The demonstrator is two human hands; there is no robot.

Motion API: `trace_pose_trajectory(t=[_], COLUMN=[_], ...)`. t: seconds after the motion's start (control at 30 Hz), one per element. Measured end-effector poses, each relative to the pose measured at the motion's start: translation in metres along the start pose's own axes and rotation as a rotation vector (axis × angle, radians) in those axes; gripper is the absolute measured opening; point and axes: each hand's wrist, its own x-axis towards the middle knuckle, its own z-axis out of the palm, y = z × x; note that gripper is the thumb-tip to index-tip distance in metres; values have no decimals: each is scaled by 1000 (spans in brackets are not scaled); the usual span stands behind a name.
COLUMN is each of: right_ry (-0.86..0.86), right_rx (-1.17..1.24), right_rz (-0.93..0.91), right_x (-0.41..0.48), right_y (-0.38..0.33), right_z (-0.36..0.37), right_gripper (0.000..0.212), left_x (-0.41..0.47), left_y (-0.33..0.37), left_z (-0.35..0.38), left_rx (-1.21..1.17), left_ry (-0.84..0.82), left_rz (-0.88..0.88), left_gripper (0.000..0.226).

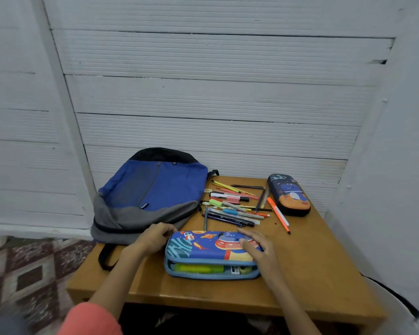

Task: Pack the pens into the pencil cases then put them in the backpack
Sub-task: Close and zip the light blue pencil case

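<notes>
We have the space-print pencil case (198, 245) at the front of the counter (324, 262), its lid ajar along the near edge so that a yellow-green highlighter (198, 268) shows inside. Our right grip (257, 247) lies flat on the lid's right end, fingers fairly straight, holding nothing. Our left grip (155, 238) is curled against the case's left end. We cannot tell whether it pinches a zip pull there.

The loose pens (232, 209) lie in a heap just behind the case. An orange pen (278, 215) sits apart, beside the closed dark pencil case (288, 194). The backpack (155, 187) lies flat to the left, overhanging the counter's edge.

The risks, as we judge them:
- If we zip the case now, most of the pens are left out.
- If we press the lid down, the zip could catch on what is inside.
- If we tug at the left end, the case could slide and scatter the heap.
- If we nudge the backpack, it could slip off the counter.
</notes>
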Motion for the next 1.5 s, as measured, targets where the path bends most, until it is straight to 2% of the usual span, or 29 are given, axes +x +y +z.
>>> trace_pose_trajectory(t=[0.13, 0.27, 0.37, 0.47, 0.63, 0.8, 1.0, 1.2, 1.5], right_ry=[5, 7, 6, 9, 10, 26, 54, 54, 87], right_rx=[1, 1, 10, 11, 3, -23, -41, -63, -117], right_rz=[3, -3, 3, 9, 9, 0, -19, -18, -45], right_x=[2, 2, 2, 3, 3, 3, 3, 4, 5], right_y=[2, 3, 4, 6, 7, 9, 10, 11, 12], right_z=[0, 0, 0, 0, -1, -1, -2, -3, 1], right_gripper=[43, 43, 52, 42, 29, 32, 33, 20, 34], left_x=[-2, -4, -5, -8, -14, -18, -28, -49, -68], left_y=[-4, -7, -3, 1, 0, -1, -9, -14, -14], left_z=[0, 6, 11, 13, 13, 6, -4, -7, -6], left_rx=[2, -28, -98, -141, -149, -44, 6, -38, -49], left_ry=[-49, 38, 136, 200, 209, 211, 246, 242, 264], left_rz=[-4, 19, 2, -9, 31, 108, 61, 91, 164], left_gripper=[37, 30, 25, 23, 19, 18, 15, 16, 16])
